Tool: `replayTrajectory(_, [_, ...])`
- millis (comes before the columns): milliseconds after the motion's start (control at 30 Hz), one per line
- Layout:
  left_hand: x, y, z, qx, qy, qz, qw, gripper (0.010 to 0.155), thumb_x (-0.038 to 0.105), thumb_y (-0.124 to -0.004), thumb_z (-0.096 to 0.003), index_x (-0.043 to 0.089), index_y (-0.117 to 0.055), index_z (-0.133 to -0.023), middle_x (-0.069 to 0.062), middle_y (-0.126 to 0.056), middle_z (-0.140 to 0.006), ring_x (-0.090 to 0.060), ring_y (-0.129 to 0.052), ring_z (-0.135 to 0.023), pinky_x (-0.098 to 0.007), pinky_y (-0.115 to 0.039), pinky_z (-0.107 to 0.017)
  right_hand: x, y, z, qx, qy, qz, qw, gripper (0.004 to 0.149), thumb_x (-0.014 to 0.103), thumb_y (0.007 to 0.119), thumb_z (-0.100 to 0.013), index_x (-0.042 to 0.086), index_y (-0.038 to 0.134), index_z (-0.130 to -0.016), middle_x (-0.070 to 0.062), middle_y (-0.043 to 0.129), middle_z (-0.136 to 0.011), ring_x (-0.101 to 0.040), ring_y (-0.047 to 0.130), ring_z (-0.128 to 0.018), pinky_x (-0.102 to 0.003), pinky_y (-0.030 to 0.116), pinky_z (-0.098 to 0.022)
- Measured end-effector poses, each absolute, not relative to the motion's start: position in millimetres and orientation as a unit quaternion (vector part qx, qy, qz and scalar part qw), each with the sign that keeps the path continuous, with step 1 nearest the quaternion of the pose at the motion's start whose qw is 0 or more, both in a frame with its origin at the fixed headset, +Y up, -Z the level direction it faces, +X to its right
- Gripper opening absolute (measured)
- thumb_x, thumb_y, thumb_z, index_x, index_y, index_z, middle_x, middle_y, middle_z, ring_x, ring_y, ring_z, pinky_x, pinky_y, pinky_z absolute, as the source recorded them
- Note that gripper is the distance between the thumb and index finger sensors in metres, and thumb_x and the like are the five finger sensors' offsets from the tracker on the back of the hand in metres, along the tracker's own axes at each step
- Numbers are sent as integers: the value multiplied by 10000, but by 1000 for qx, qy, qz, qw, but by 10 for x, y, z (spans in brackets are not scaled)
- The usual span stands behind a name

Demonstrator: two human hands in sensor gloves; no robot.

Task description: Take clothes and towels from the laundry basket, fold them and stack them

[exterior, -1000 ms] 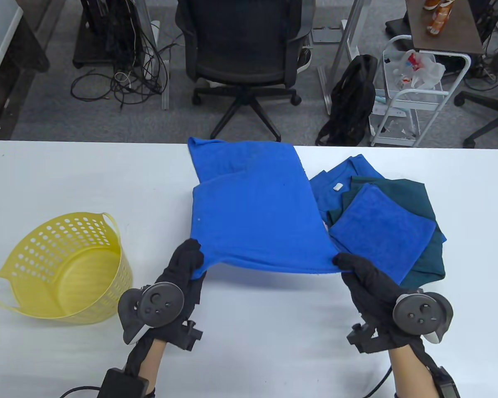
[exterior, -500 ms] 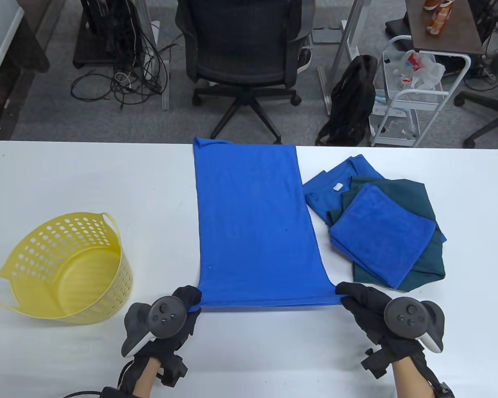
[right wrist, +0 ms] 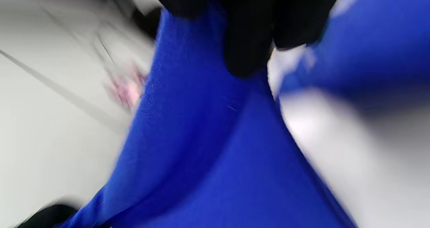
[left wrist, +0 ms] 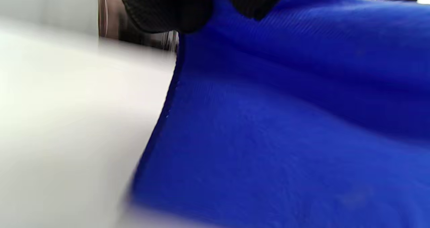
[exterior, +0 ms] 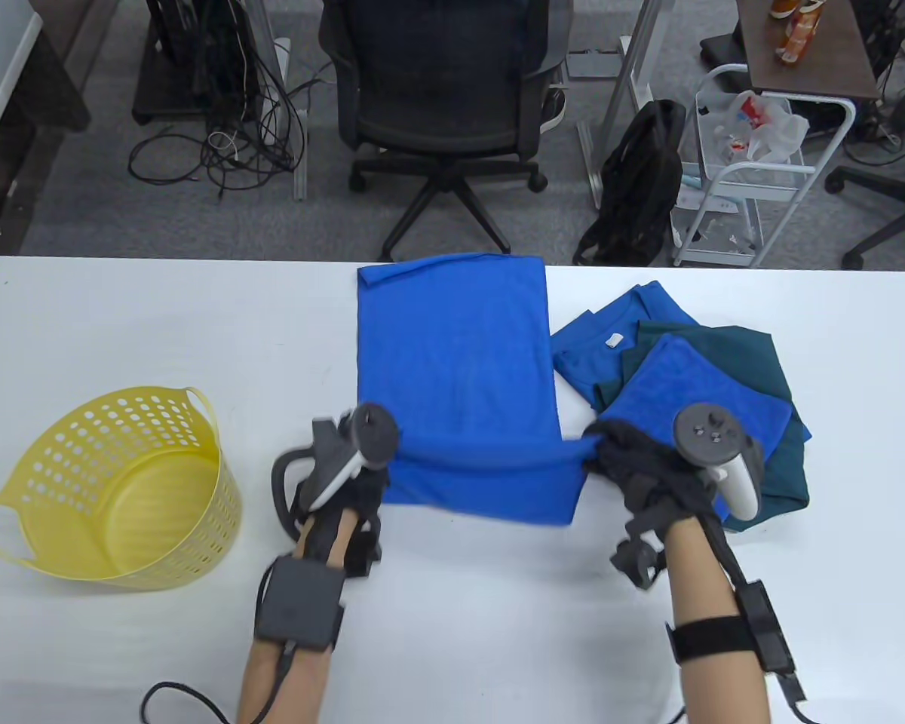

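Note:
A blue cloth (exterior: 456,354) lies lengthwise on the white table (exterior: 121,324), its near end lifted and carried over the rest. My left hand (exterior: 369,464) grips the near left corner; my right hand (exterior: 599,445) grips the near right corner. Both wrist views are blurred: blue fabric (left wrist: 285,127) hangs under my left fingers (left wrist: 168,6), and blue fabric (right wrist: 201,137) hangs under my right fingers (right wrist: 248,29). A stack of folded clothes (exterior: 694,407), blue and dark teal, lies right of the cloth. The yellow laundry basket (exterior: 113,483) sits at the left, tipped, with nothing visible inside.
A black office chair (exterior: 441,90), a black backpack (exterior: 641,181) and a white wire cart (exterior: 754,158) stand beyond the table's far edge. Cables lie on the floor at the back left.
The hands first pulled the cloth's near edge toward me and stretched it flat. Now both have lifted that edge and carried it away from me, over the cloth.

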State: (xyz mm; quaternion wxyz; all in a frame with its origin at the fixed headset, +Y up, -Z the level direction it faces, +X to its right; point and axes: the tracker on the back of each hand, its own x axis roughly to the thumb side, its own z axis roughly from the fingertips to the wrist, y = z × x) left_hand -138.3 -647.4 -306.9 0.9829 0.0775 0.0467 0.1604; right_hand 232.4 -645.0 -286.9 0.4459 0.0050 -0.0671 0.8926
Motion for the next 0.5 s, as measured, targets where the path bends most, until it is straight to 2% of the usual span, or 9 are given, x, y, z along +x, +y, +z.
replayTrajectory(33, [-1372, -6108, -3137, 196, 9, 267, 944, 369, 274, -730, -578, 216, -609, -922, -130, -533, -1182, -306, -736, -1039, -428, -741, -727, 2287, -6126, -2770, -29, -234, 845, 480, 392, 198, 587, -616, 168, 647, -1002, -152, 696, -1062, -287, 871, -871, -535, 656, -682])
replayTrajectory(67, [-1386, -5890, -3121, 229, -31, 308, 923, 370, 281, -719, -590, 234, -585, -930, -109, -488, -1196, -307, -681, -1065, -432, -702, -747, 2297, -5946, -2709, -1, -291, 807, 514, 390, 168, 621, -591, 132, 697, -972, -186, 735, -1028, -331, 892, -830, -566, 654, -658])
replayTrajectory(133, [-1478, -5444, -2889, 348, -111, 350, 862, 374, 285, -718, -596, 245, -569, -937, -92, -462, -1203, -307, -644, -1083, -442, -668, -764, 2354, -5640, -2409, 153, -333, 751, 549, 390, 180, 616, -602, 164, 677, -987, -157, 684, -1072, -336, 834, -893, -580, 604, -691])
replayTrajectory(233, [-1559, -5340, -2452, 407, -167, 299, 847, 376, 296, -724, -596, 258, -575, -938, -79, -470, -1205, -304, -645, -1088, -447, -658, -769, 2429, -5663, -2013, 224, -343, 787, 461, 390, 207, 611, -615, 198, 669, -1000, -117, 668, -1101, -339, 798, -942, -605, 578, -713])
replayTrajectory(300, [-1586, -5517, -2196, 393, -174, 276, 860, 377, 304, -736, -591, 263, -594, -938, -79, -511, -1201, -299, -685, -1078, -443, -681, -762, 2453, -5871, -1862, 242, -320, 815, 418, 387, 226, 615, -623, 227, 672, -1006, -91, 702, -1097, -371, 770, -972, -671, 596, -696])
replayTrajectory(333, [-1573, -5703, -2095, 347, -169, 284, 878, 377, 298, -746, -590, 259, -610, -938, -86, -529, -1201, -306, -699, -1074, -448, -686, -759, 2469, -6040, -1814, 232, -302, 829, 409, 387, 229, 618, -624, 228, 677, -1007, -100, 728, -1081, -378, 805, -941, -682, 628, -675])
replayTrajectory(400, [-1567, -6196, -1958, 213, -154, 283, 922, 386, 302, -766, -585, 266, -637, -946, -108, -572, -1201, -323, -739, -1063, -460, -709, -751, 2507, -6425, -1776, 199, -256, 859, 396, 384, 221, 636, -622, 216, 701, -1000, -122, 782, -1038, -386, 857, -875, -677, 663, -649])
replayTrajectory(500, [-1603, -6814, -1850, 98, -135, 289, 943, 392, 295, -780, -580, 265, -656, -951, -134, -645, -1180, -343, -811, -1024, -481, -749, -725, 2575, -6846, -1754, 174, -196, 901, 346, 391, 215, 654, -617, 211, 707, -1004, -103, 853, -960, -349, 914, -795, -661, 693, -629])
